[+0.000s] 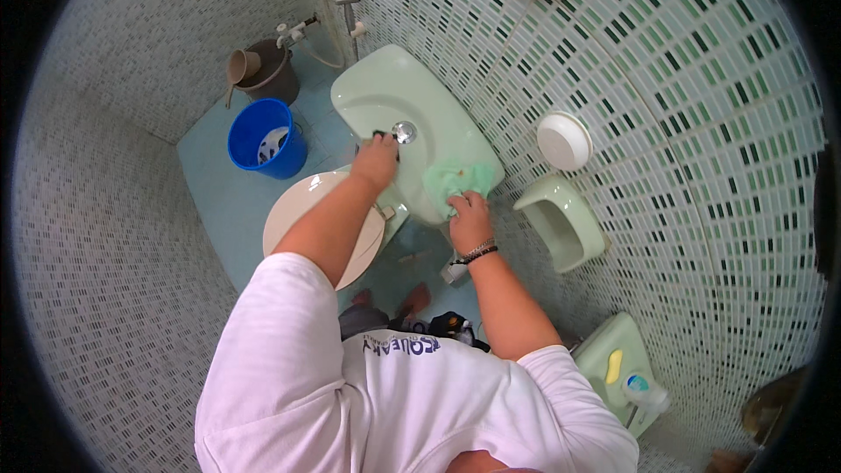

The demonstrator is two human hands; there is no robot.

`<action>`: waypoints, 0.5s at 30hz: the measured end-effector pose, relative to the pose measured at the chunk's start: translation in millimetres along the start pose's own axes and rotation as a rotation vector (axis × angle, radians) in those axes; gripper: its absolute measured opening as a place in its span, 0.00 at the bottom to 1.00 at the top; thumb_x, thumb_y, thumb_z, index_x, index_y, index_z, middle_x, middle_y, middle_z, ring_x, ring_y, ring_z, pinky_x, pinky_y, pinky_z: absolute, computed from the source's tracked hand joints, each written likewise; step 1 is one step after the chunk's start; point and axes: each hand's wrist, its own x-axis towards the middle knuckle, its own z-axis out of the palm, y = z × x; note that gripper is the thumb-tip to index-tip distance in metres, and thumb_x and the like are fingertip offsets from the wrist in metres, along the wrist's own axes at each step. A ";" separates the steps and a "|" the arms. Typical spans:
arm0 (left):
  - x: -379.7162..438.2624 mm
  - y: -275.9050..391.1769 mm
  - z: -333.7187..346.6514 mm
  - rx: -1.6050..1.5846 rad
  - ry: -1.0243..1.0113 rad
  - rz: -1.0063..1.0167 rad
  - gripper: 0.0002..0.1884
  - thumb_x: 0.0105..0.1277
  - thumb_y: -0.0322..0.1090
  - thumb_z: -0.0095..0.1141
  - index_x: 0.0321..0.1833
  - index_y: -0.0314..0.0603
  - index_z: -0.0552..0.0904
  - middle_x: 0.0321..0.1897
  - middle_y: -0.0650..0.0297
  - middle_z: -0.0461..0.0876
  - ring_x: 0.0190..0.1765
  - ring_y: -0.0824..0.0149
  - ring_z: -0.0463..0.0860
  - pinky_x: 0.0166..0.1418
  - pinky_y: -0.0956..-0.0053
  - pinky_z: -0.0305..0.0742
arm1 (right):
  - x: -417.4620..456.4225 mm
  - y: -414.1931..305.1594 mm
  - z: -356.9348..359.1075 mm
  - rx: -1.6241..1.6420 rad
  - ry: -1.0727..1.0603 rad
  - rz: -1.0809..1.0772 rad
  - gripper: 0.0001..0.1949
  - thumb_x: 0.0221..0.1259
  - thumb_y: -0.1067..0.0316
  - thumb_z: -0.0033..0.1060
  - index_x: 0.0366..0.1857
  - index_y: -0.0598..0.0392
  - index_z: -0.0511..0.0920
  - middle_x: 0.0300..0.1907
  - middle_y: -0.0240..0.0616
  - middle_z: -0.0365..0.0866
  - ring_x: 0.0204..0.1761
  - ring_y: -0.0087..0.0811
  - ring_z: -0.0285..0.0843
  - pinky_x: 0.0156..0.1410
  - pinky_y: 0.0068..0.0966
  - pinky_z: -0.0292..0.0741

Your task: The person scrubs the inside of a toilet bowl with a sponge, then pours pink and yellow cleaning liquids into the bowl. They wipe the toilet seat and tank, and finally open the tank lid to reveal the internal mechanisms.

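A pale green toilet tank lid [453,125] or similar ceramic basin top with a round chrome fitting [404,132] lies before me. My left hand [376,161] is at its near left edge, its fingers closed around a small dark object [381,135] beside the fitting; the object is mostly hidden. With my right hand [469,213] I hold a light green cloth [456,180], spread over the right end of the ceramic. A closed cream toilet lid [295,210] lies below my left forearm.
Left on the blue floor stand a blue bucket [263,138] and a brown bucket [279,82] with a dipper [243,66]. A white bowl [565,141] and a green ceramic holder [565,223] are on the tiled wall. A spray hose tap [348,6] is beyond.
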 end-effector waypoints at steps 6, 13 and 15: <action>-35.6 45.5 33.6 -0.039 0.090 0.201 0.23 0.54 0.26 0.43 0.55 0.32 0.67 0.59 0.49 0.64 0.60 0.48 0.64 0.62 0.62 0.61 | -58.4 -35.2 -47.2 0.415 0.112 0.314 0.15 0.40 0.79 0.48 0.35 0.52 0.78 0.41 0.44 0.71 0.46 0.42 0.69 0.53 0.31 0.67; 2.3 23.4 19.4 -0.006 0.020 0.299 0.24 0.53 0.24 0.43 0.57 0.32 0.66 0.61 0.48 0.62 0.63 0.48 0.62 0.65 0.63 0.59 | -154.0 -85.7 -144.9 0.418 0.309 0.398 0.18 0.37 0.83 0.44 0.36 0.55 0.77 0.42 0.40 0.70 0.49 0.36 0.68 0.57 0.25 0.63; -20.1 22.3 30.3 0.019 0.027 0.400 0.23 0.55 0.25 0.41 0.57 0.34 0.66 0.63 0.52 0.60 0.65 0.52 0.60 0.64 0.64 0.58 | -197.8 -87.2 -175.1 0.352 0.423 0.469 0.19 0.37 0.84 0.43 0.38 0.56 0.76 0.43 0.39 0.70 0.50 0.35 0.67 0.59 0.25 0.61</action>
